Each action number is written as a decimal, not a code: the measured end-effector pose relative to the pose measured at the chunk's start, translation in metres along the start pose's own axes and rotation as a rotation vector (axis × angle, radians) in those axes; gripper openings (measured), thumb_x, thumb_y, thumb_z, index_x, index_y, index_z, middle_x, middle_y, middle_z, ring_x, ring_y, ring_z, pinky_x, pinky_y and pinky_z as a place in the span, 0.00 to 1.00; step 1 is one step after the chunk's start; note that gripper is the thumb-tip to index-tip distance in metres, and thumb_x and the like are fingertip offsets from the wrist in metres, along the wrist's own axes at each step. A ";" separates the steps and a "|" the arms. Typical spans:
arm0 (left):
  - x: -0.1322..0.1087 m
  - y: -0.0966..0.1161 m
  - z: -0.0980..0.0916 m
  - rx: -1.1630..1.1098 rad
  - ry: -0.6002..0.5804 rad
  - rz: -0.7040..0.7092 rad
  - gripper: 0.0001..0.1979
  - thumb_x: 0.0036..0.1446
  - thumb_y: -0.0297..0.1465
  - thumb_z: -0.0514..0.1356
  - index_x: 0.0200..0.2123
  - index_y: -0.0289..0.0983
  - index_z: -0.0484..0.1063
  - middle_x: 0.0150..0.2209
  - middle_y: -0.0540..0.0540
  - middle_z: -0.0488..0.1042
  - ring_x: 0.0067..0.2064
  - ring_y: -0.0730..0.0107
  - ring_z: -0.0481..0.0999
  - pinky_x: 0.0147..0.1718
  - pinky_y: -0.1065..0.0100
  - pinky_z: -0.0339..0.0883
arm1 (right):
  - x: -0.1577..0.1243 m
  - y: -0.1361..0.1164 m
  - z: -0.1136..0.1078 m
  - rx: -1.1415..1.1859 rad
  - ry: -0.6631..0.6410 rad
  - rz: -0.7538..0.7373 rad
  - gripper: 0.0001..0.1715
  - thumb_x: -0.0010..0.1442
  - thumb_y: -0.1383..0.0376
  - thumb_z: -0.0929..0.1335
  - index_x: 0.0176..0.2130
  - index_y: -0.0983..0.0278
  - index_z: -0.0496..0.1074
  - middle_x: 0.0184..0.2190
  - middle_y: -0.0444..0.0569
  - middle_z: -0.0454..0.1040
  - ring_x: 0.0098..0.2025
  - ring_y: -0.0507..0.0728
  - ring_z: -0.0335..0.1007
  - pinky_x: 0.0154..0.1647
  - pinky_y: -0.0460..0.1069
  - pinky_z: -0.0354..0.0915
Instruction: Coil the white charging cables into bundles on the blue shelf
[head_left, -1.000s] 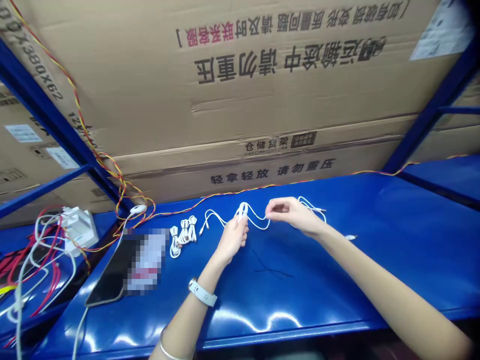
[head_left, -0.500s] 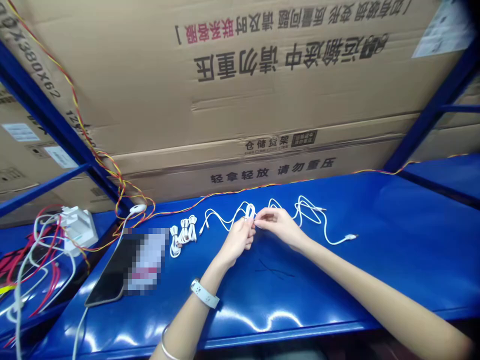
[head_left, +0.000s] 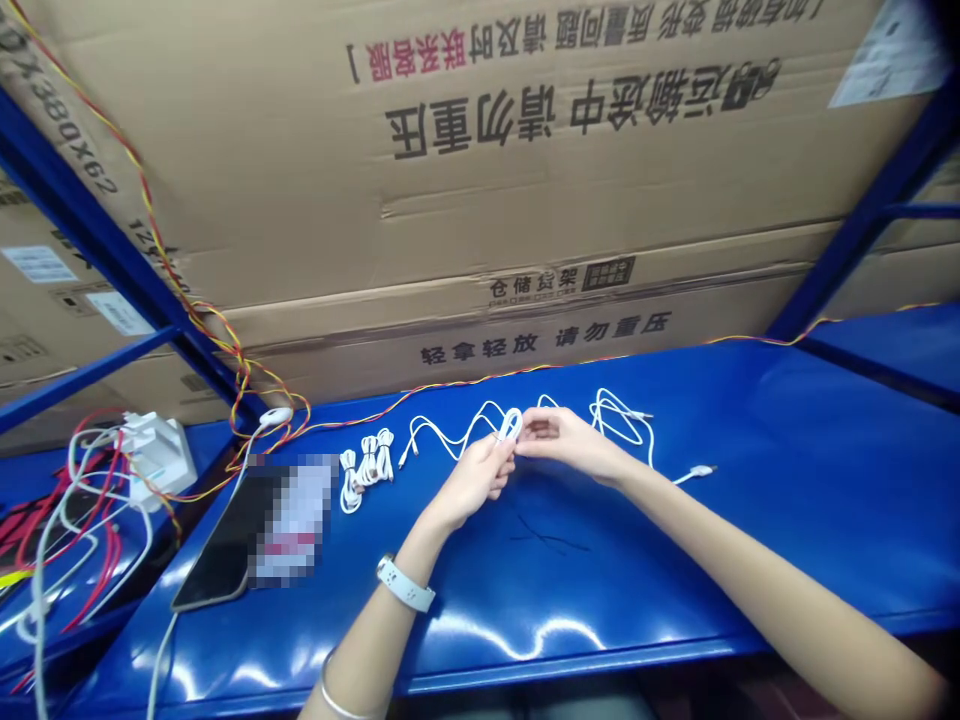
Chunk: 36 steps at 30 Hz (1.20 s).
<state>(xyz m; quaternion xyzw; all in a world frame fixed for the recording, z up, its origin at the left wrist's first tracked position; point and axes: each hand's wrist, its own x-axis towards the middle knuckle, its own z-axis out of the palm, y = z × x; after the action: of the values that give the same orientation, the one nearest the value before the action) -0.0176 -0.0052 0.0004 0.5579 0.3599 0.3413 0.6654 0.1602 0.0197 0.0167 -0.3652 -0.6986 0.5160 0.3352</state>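
A white charging cable (head_left: 512, 424), folded into a narrow looped bundle, is gripped in my left hand (head_left: 484, 472). Close against it on the right, my right hand (head_left: 559, 440) has thumb and fingers curled together at the bundle's side; what they pinch is too small to make out. Loose white cables lie on the blue shelf past both hands: one (head_left: 442, 440) to the left, another (head_left: 619, 415) to the right with its plug end toward the right. Several tied white cable bundles (head_left: 367, 462) rest further left. Thin black ties (head_left: 547, 538) lie in front of my hands.
A dark phone (head_left: 225, 535) lies at the left beside a blurred-out patch. White adapters (head_left: 156, 460) and tangled red and white wires are at the far left. Large cardboard boxes (head_left: 525, 200) stand behind the blue shelf (head_left: 787, 480). A red-yellow wire (head_left: 465, 382) runs along its back.
Both hands have shifted slightly right with the looped cable. The loop now leans more to the right, and my right hand's fingers have moved up along its side.
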 end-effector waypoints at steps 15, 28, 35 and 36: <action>-0.014 0.018 0.005 -0.107 -0.264 -0.040 0.17 0.57 0.44 0.54 0.29 0.37 0.56 0.20 0.58 0.46 0.18 0.84 0.41 0.17 0.75 0.35 | -0.005 -0.008 0.003 -0.483 0.143 -0.373 0.12 0.61 0.63 0.63 0.32 0.65 0.73 0.30 0.47 0.74 0.33 0.54 0.69 0.37 0.48 0.62; -0.001 0.006 -0.006 0.672 0.265 0.369 0.12 0.60 0.38 0.50 0.27 0.38 0.64 0.23 0.50 0.63 0.26 0.72 0.61 0.27 0.71 0.53 | -0.007 0.008 0.013 -0.853 0.170 -0.474 0.14 0.63 0.68 0.58 0.38 0.64 0.71 0.33 0.52 0.76 0.33 0.55 0.71 0.35 0.48 0.61; 0.002 -0.005 -0.010 0.847 0.280 0.324 0.06 0.59 0.32 0.50 0.36 0.39 0.65 0.30 0.45 0.68 0.31 0.65 0.69 0.31 0.69 0.56 | -0.008 0.006 0.016 -0.859 0.135 -0.328 0.13 0.64 0.67 0.58 0.39 0.63 0.70 0.33 0.49 0.76 0.32 0.54 0.72 0.32 0.45 0.58; 0.003 -0.006 -0.010 0.873 0.313 0.314 0.05 0.59 0.32 0.51 0.35 0.39 0.65 0.29 0.45 0.67 0.30 0.65 0.68 0.30 0.69 0.56 | -0.008 0.007 0.017 -0.912 0.134 -0.322 0.13 0.64 0.67 0.58 0.39 0.64 0.69 0.32 0.49 0.76 0.32 0.55 0.72 0.32 0.46 0.58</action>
<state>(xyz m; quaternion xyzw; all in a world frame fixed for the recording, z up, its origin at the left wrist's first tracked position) -0.0239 0.0013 -0.0073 0.7742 0.4767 0.3347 0.2477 0.1510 0.0062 0.0047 -0.3946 -0.8779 0.0742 0.2609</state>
